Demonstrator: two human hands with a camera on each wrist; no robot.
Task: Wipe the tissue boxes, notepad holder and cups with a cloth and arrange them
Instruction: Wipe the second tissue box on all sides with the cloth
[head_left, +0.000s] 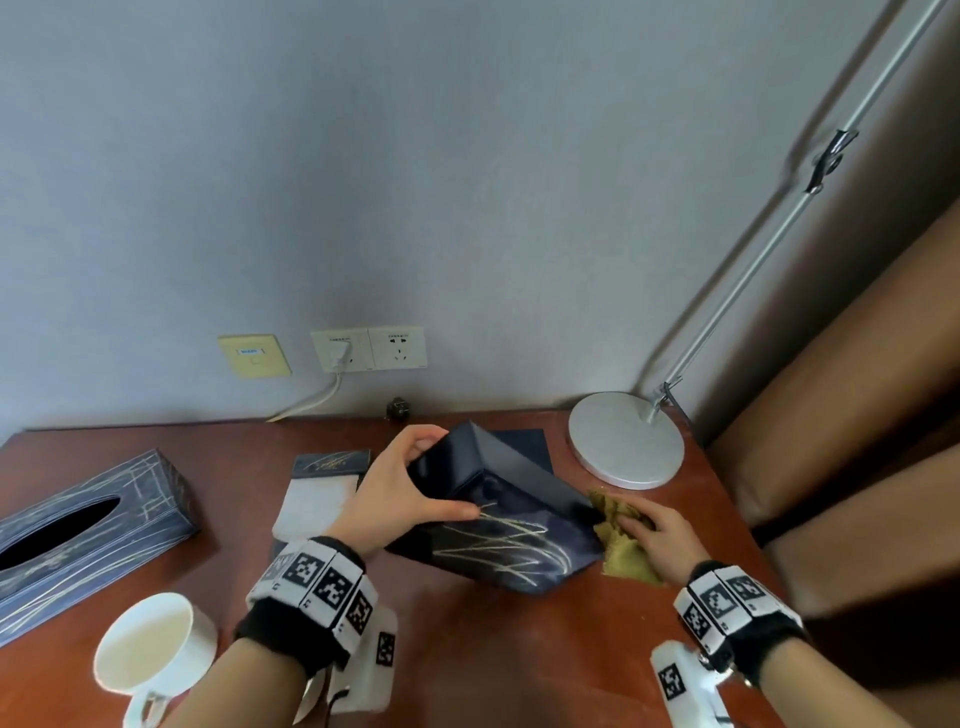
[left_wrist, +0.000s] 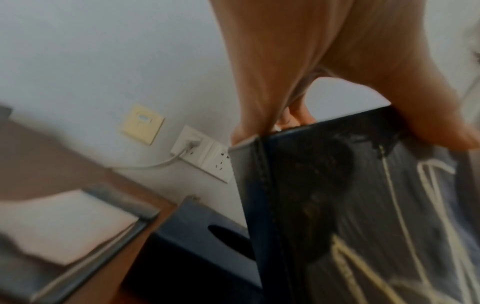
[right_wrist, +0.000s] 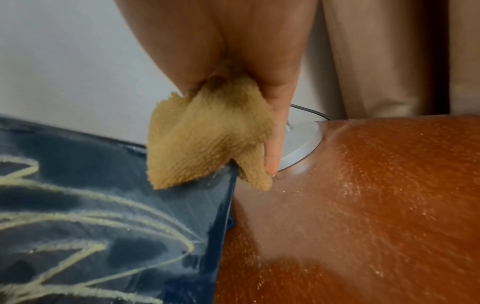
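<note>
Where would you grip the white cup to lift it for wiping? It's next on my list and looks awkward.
Take the white cup by its handle, which points toward you at the near-left table edge. Come from the near side with the left hand, once it lets go of the tilted tissue box. The wide open rim would be harder to pinch.
</note>
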